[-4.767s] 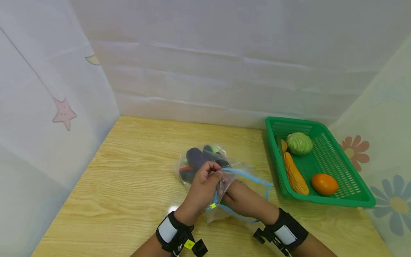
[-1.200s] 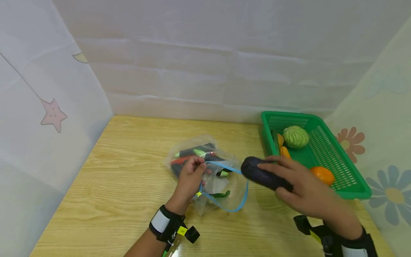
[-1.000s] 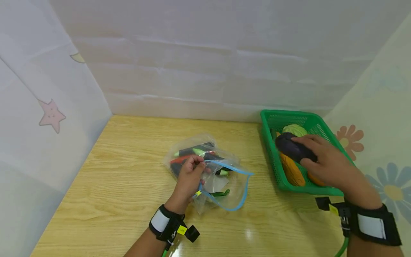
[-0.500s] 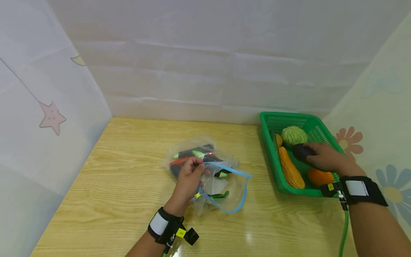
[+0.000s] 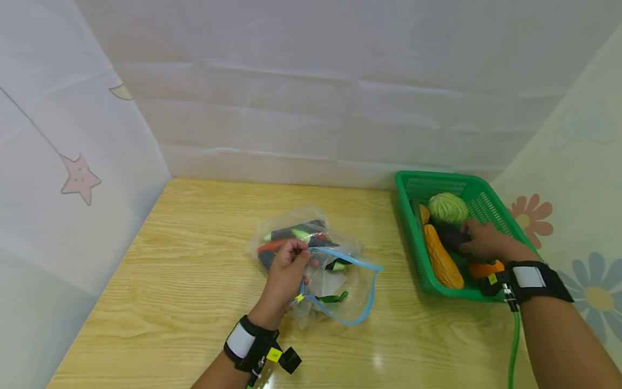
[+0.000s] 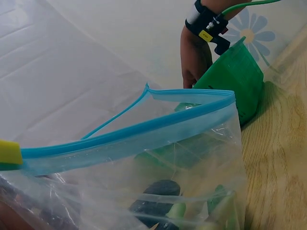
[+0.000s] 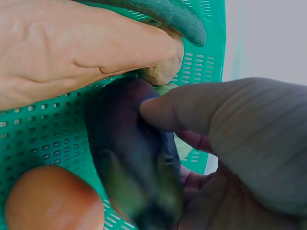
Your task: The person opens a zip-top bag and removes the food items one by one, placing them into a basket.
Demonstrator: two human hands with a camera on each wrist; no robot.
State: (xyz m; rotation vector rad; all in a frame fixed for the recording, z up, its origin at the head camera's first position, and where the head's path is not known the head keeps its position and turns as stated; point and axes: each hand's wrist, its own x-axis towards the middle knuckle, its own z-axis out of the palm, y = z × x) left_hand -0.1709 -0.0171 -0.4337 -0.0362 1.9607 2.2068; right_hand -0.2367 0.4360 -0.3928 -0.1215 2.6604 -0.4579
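Observation:
My right hand (image 5: 483, 240) is down inside the green basket (image 5: 421, 270), gripping a dark purple eggplant (image 7: 129, 139) with the thumb along one side and fingers round the other. The eggplant's green stem end points toward the wrist in the right wrist view. At the table's middle, my left hand (image 5: 286, 270) pinches the blue-edged rim of a clear zip bag (image 5: 359, 294), whose mouth gapes to the right. Through its plastic show several dark eggplants with green caps (image 5: 291, 231), something red (image 5: 272, 246) and a green pepper (image 5: 334, 297). A yellow slider (image 6: 9, 153) sits on the zip.
Around the held eggplant in the basket lie a pale green cabbage (image 5: 448, 208), a long orange-yellow squash (image 5: 442, 259), an orange round fruit (image 7: 55, 201) and a dark green cucumber (image 7: 163, 17). A green cable (image 5: 514, 346) trails from the right wrist strap.
My right hand came out of the bag with the eggplant, carried it right over the basket and lowered it in between cabbage and squash. The left hand keeps holding the bag's rim.

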